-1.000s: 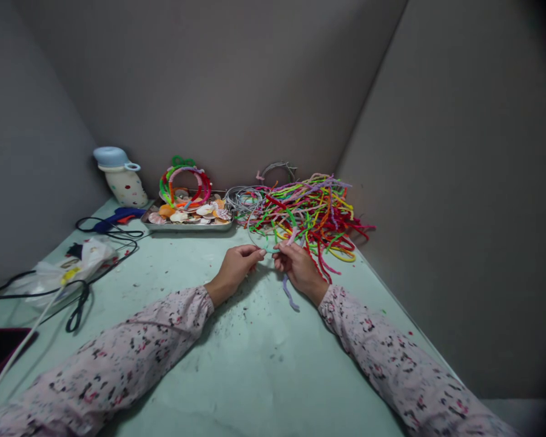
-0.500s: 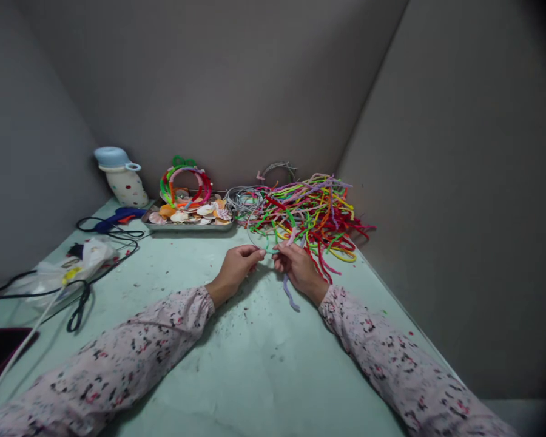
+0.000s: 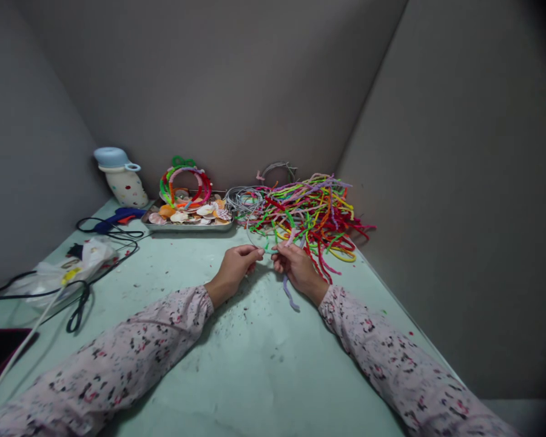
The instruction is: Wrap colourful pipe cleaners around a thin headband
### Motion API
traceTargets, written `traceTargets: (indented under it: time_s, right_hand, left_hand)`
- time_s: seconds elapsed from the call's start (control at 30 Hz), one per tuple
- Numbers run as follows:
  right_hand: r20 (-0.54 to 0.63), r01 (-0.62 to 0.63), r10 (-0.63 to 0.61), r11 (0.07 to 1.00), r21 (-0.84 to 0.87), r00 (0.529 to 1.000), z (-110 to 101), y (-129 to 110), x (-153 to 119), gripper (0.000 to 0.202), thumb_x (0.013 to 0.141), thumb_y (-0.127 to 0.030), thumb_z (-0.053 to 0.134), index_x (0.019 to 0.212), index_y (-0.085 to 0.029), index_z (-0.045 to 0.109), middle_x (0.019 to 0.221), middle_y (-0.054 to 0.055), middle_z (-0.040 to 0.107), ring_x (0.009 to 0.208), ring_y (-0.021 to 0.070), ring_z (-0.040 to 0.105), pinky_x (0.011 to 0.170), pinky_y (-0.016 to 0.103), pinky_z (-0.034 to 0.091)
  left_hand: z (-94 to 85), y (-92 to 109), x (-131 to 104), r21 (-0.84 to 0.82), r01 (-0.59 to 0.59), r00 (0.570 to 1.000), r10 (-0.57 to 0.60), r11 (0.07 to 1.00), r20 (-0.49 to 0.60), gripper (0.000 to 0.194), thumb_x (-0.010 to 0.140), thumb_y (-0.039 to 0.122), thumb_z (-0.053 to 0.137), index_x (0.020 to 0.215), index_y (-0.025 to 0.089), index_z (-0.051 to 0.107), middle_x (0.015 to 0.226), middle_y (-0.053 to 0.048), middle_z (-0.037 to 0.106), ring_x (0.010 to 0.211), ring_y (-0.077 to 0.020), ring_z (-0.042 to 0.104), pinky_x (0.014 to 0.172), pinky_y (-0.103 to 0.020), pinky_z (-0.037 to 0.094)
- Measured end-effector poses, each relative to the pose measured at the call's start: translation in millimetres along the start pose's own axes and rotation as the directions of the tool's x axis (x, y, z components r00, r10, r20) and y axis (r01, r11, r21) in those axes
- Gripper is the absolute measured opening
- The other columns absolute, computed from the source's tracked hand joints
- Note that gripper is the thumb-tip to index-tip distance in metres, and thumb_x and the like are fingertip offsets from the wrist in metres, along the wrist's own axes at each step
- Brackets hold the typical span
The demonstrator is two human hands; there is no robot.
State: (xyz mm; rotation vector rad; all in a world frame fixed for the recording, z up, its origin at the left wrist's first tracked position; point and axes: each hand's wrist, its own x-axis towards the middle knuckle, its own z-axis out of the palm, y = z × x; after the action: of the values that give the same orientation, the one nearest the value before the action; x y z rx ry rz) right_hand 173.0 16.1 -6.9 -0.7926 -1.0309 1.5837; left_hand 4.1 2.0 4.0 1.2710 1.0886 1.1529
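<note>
My left hand pinches a thin grey wire ring between thumb and forefinger. Close by on the right, my right hand is closed on the same ring, where green pipe cleaner is wrapped around it. A pink wrapped stretch shows just above the right fingers. From under my right hand a lavender pipe cleaner end hangs down toward the table. The ring's far side blends into the pile behind it.
A heap of coloured pipe cleaners and coiled wire lie behind my hands. A metal tray of seashells carries wrapped rings. Leftward are a bottle, a blue tool, a plastic bag and black cords.
My left hand has shifted very slightly left along the ring. The right hand and everything else look the same.
</note>
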Motion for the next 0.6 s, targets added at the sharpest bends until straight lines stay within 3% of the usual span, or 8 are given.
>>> traceTargets:
  time_s: [0.6]
  right_hand:
    - [0.061, -0.026, 0.024, 0.999, 0.027, 0.998, 0.3, -1.1, -1.4, 0.024, 0.079, -0.039, 0.066, 0.082, -0.017, 0.059, 0.064, -0.001, 0.065, 0.045, 0.006, 0.055, 0.039, 0.015, 0.039]
  left_hand:
    - [3.1, 6.9, -3.2, -0.14, -0.022, 1.0, 0.025, 0.99, 0.016, 0.024, 0.071, 0.036, 0.07, 0.069, 0.015, 0.058, 0.053, 0.005, 0.046, 0.045, -0.0062, 0.037, 0.043, -0.02, 0.026]
